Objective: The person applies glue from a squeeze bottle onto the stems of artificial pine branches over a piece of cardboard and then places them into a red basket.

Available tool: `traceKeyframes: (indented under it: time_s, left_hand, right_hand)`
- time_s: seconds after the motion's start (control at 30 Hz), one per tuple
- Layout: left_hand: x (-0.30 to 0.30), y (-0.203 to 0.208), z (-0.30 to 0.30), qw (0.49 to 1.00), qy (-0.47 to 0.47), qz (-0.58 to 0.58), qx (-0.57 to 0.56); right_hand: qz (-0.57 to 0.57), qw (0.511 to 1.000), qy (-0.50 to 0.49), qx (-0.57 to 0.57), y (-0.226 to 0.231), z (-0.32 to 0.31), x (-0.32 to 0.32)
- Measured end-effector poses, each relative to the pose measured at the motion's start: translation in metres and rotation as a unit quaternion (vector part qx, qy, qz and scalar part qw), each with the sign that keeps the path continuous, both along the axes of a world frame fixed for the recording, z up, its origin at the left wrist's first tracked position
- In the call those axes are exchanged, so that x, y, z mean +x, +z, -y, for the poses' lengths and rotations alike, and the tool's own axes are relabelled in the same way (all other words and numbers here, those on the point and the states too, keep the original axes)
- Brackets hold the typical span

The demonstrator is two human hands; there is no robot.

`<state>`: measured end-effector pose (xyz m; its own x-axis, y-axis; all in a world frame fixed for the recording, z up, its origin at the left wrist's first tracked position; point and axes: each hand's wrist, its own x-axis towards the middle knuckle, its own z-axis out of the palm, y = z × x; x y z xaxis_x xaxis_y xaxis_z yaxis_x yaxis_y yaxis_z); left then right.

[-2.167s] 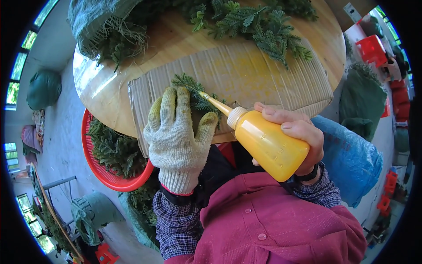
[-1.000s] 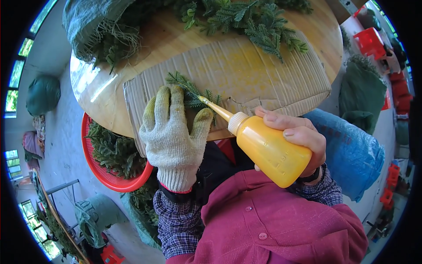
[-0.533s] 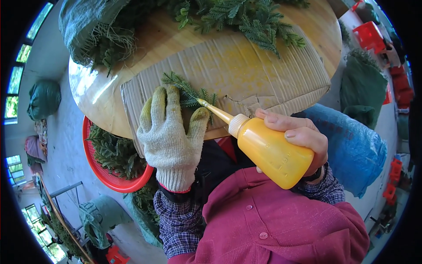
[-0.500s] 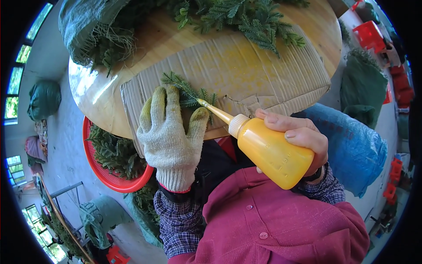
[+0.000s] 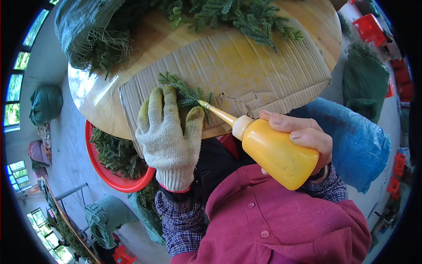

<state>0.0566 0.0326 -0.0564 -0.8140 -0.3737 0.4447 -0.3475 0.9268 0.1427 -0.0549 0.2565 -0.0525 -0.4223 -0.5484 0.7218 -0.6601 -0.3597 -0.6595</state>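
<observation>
My left hand (image 5: 166, 136), in a cream knit glove with yellow-stained fingertips, lies palm down on a corrugated cardboard sheet (image 5: 281, 79). Its fingers are stretched out, the thumb spread to the right. A small green conifer sprig (image 5: 189, 93) runs beside the fingers and up to the thumb tip, which touches or covers its lower end; how firmly it is held I cannot tell. My bare right hand (image 5: 310, 134) is closed around a squeeze bottle (image 5: 278, 152) of yellow liquid. The bottle tilts, its tapered nozzle pointing up-left, the tip at the sprig just above my thumb.
The cardboard rests on a round wooden table (image 5: 145, 31). Conifer branches (image 5: 250, 20) lie along its far side, beside a greenish woven sack (image 5: 81, 31). Below the table's left edge stands a red basket (image 5: 127, 185) of greenery. A blue sack (image 5: 351, 141) is at the right.
The view has shifted slightly. The bottle's nozzle tip stays near the same part of the sprig, a little nearer my thumb. Both hands keep their hold and pose.
</observation>
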Motion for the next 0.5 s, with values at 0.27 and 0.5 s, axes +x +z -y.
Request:
traceKeyframes:
  time_s: [0.27,0.5]
  left_hand:
    - [0.001,0.002,-0.002,1.0,0.008,0.006,-0.006]
    - [0.0,0.001,-0.001,0.999,0.009,0.032,-0.01]
  right_hand:
    - [-0.009,0.998,0.032,0.054,0.002,-0.011,-0.003]
    - [0.007,0.998,0.032,0.051,0.002,-0.014,-0.001]
